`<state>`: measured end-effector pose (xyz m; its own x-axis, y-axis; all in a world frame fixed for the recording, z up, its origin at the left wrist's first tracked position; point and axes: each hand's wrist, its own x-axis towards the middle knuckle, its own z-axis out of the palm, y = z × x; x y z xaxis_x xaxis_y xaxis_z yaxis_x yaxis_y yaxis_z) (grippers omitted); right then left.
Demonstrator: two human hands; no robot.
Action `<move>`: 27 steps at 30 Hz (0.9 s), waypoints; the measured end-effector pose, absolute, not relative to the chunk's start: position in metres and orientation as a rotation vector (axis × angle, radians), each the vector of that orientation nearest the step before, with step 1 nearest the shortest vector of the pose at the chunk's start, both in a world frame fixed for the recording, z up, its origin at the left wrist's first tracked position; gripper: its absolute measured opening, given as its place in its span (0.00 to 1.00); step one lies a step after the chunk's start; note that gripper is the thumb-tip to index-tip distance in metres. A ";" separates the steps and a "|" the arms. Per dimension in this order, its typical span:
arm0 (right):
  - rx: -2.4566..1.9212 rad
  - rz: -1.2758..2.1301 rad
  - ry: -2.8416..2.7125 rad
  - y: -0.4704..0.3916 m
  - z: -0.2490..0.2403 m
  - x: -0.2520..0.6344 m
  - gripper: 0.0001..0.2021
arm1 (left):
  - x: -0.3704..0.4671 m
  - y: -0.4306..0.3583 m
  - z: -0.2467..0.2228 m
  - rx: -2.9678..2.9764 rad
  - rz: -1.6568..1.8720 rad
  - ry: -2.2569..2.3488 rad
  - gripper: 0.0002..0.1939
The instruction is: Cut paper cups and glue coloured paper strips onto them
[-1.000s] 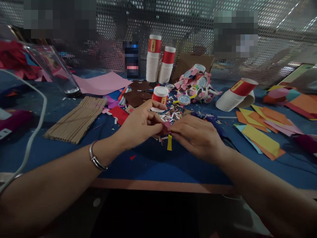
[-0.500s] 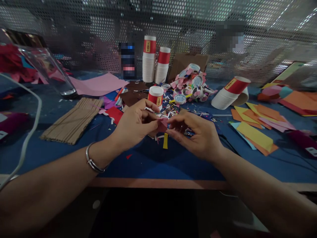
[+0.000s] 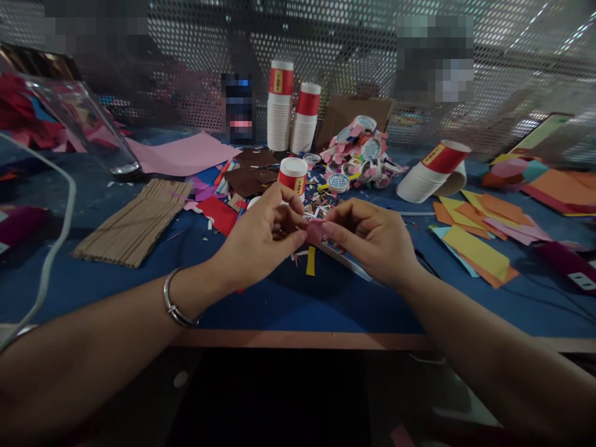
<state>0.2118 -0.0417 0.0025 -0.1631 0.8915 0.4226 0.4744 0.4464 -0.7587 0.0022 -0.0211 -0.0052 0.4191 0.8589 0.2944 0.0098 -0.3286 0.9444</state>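
A small pink paper piece [image 3: 315, 231] is held between both hands above the table's middle. My left hand [image 3: 267, 233], with a silver bangle at the wrist, pinches its left side between thumb and finger. On the right side, my right hand [image 3: 367, 239] grips it with thumb and fingertips. Just behind the hands stands a red and white paper cup [image 3: 293, 174], its lower part hidden. A yellow paper strip [image 3: 311, 261] lies below the fingers, and small paper scraps surround them.
Two cup stacks [image 3: 280, 112] stand behind, beside a heap of pink-and-white paper pieces [image 3: 363, 155]. Corrugated cardboard [image 3: 135, 223] and a tilted glass vessel [image 3: 93, 127] are left. At right are leaning cups [image 3: 433, 171] and coloured paper sheets [image 3: 479, 248].
The pink paper has shifted slightly right and looks more curled. My right thumb has come up onto it. A pale strip beneath my right hand now shows.
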 end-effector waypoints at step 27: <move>-1.674 0.219 -2.412 -0.048 -0.008 0.281 0.08 | -0.005 -0.004 -0.003 1.395 0.956 0.805 0.17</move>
